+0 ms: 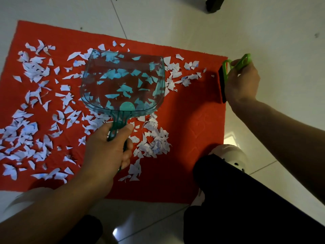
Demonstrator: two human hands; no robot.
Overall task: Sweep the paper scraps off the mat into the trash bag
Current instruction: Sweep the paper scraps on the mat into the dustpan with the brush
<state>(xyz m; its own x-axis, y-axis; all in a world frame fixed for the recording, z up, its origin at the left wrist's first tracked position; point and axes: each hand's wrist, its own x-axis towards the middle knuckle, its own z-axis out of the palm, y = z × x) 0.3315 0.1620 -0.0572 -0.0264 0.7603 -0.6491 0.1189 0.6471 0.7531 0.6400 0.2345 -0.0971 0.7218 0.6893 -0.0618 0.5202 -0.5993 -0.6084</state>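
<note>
While the left hand curls its fingers and thumb around the green handle of a see-through teal dustpan, the pan sits over the middle of the red mat, its wide mouth pointing away from the person and its handle running back toward them. White paper scraps lie scattered across most of the mat, thickest along the left half and in a small heap just right of the left hand; many more show tinted blue-green through the pan's clear bottom, though whether they lie inside the pan or on the mat beneath it cannot be told. A round green disc marks the pan near the base of its handle. At the mat's right edge the right hand grips the bright green looped handle of a small hand brush, whose dark bristle block stands on the mat edge, near a few scraps at the far right of the litter. The mat's right-hand strip, between the brush and the heap, carries almost no scraps. A pale tiled floor surrounds the mat. Dark trouser legs fill the lower right, with a white shoe resting beside the mat's right edge. A dark furniture leg stands on the floor at the top.
</note>
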